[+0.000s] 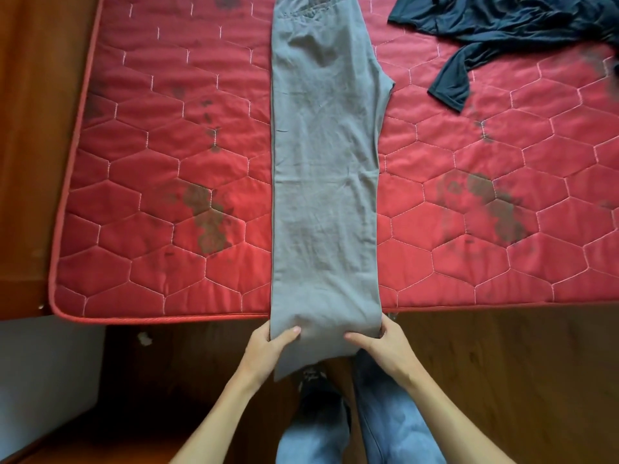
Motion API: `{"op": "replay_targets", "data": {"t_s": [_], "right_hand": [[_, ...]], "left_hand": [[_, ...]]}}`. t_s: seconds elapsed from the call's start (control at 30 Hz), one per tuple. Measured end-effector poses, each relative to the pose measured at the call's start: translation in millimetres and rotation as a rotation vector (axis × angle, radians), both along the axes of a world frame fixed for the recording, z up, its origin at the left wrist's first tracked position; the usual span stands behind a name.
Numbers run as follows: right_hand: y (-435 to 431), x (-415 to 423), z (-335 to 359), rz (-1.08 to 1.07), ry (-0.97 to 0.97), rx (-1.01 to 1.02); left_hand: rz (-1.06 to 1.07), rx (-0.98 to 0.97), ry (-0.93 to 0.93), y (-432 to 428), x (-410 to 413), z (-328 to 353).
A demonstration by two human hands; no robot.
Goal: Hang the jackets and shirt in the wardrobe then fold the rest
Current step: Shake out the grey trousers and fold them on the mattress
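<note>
L hand (268, 349), R hand (385, 346) pinch grey trousers (325, 162), red mattress (167, 182)

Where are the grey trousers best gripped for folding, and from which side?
By the two side edges of the leg end, from the near side. The grey trousers lie as one long flat strip, that end overhanging the red mattress, so left hand and right hand can each pinch an edge.

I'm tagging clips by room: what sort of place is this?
Most likely a bedroom: a red quilted mattress fills the view, grey trousers lie stretched across it, and a crumpled navy top lies at its far right.
</note>
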State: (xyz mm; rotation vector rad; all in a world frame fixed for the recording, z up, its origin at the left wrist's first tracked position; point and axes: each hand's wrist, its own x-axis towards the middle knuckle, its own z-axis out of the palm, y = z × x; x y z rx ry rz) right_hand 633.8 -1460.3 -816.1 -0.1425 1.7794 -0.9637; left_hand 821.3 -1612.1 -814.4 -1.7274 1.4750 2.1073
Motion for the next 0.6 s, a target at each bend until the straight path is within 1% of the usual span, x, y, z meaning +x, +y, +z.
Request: {"op": "replay_targets", "data": {"t_s": [0.13, 0.2, 0.27, 0.37, 0.5, 0.57, 0.6], "right_hand": [[10.8, -2.8, 25.7, -0.044, -0.169, -0.01], [20.5, -4.3, 35.8, 0.041, -0.265, 0.043], [31.1, -2.6, 43.2, 0.133, -0.331, 0.107], [42.3, 3.9, 50.4, 0.132, -0.348, 0.145], [46.4, 9.2, 64.6, 0.108, -0.352, 0.124], [45.9, 11.1, 72.0, 0.14, -0.278, 0.135], [45.8, 11.3, 74.7, 0.14, -0.242, 0.127]], "left_hand": [[0.015, 0.221, 0.046, 4.2, 8.7, 19.5], [-0.026, 0.329, 0.034, 10.5, 17.2, 28.2], [-0.094, 0.397, -0.003, 20.6, 24.1, 35.1], [-0.102, 0.471, -0.05, 34.9, 31.2, 43.8], [-0.032, 0.536, -0.033, 40.7, 39.7, 52.1], [-0.026, 0.487, -0.024, 40.4, 39.5, 59.9], [-0.03, 0.421, -0.021, 40.2, 39.0, 63.6]]}}
